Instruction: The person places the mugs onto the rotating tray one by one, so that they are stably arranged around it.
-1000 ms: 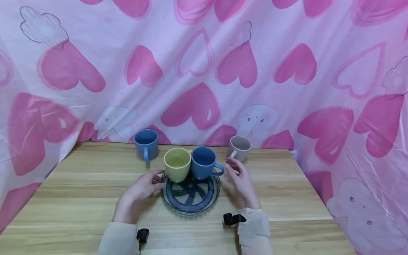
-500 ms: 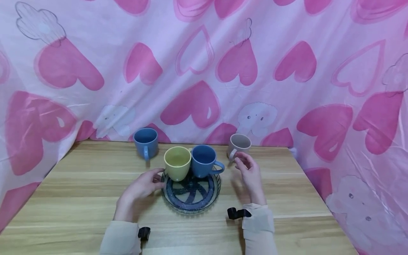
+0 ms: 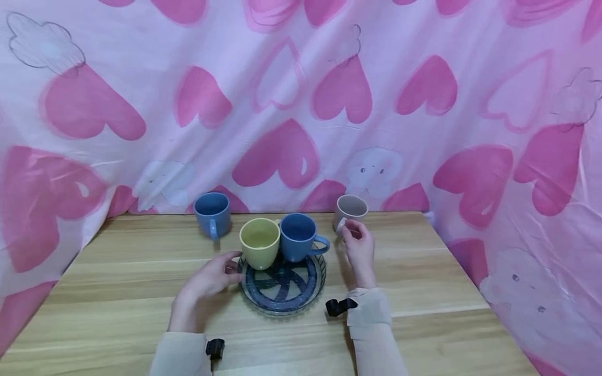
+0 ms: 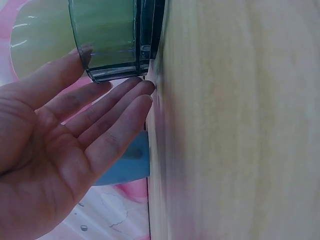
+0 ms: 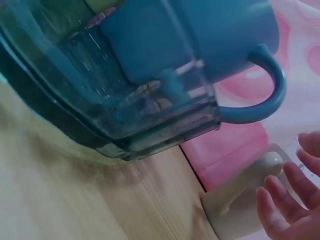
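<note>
A ribbed glass plate with a dark swirl pattern carries a yellow-green mug and a darker blue mug, side by side at its back. My left hand touches the plate's left rim; the left wrist view shows the fingers fairly straight under the glass edge and the thumb at its side. At the back right stands a greyish mug, its handle toward me. My right hand has its fingertips right at that handle; in the right wrist view a gap shows between thumb and fingers.
A lighter blue mug stands at the back left of the wooden table, handle toward the front. Behind the table hangs a pink cloth printed with hearts. The darker blue mug's handle sticks out to the right past the plate.
My right hand has moved forward from beside the darker blue mug's handle to the greyish mug's handle. The left hand stays at the plate's rim. The head view has shifted slightly.
</note>
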Available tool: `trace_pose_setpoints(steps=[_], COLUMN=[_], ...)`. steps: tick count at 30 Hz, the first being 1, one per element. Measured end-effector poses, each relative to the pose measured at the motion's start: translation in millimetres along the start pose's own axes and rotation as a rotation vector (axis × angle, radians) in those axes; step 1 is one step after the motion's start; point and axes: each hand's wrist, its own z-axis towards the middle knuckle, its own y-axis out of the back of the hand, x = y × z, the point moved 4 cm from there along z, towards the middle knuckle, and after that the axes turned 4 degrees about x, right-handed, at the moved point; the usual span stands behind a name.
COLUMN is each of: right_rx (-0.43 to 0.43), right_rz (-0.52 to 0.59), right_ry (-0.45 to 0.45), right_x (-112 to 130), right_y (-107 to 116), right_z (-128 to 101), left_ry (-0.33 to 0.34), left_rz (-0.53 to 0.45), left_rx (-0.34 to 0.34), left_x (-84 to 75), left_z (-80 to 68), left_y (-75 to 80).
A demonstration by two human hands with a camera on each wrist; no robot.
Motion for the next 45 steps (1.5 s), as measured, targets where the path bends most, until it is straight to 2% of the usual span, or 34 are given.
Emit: trace_pose_setpoints(steps=[6,12,19,25,28,31,37,45], right_rx=[-0.027,-0.034,-0.072,0.05,0.078,0.065,0.011,-0.084], right_rz=[0.045,0.059,0.013,-0.035,-0.022,-0.017,-0.031,-0.161], right_ry=[0.019,-0.062,-0.125,-0.164,-0.187,-0.202,-0.2,-0.184], right_x=[-9,-14,-23,-26,-28,-29,-31,-34], right_y=[-4,-3,1,-3,-6,-7,-5,8], right_z=[10,13,15,15,16,17,19,10], left_ry=[0.014,0.021,0.019,-0.003,-0.019,-0.006,0.017,0.025], left_rz=[-0.016,-0.038,-0.055,-0.124,-0.142,-0.159,-0.111,-0.09], left_rx=[-0.005,0.004,0.034,0.073,0.097,0.113,0.099,0.094], left_x=[1.4,2.4,1.3,5.2,6.1,6.8,5.7,5.1], left_z=[0.4,2.2,3.0,0.6,1.3,1.8,1.9,-1.2], left_y=[-2.0,-3.5,-6.3,-6.0,-5.8,-6.4,-6.8,-5.5])
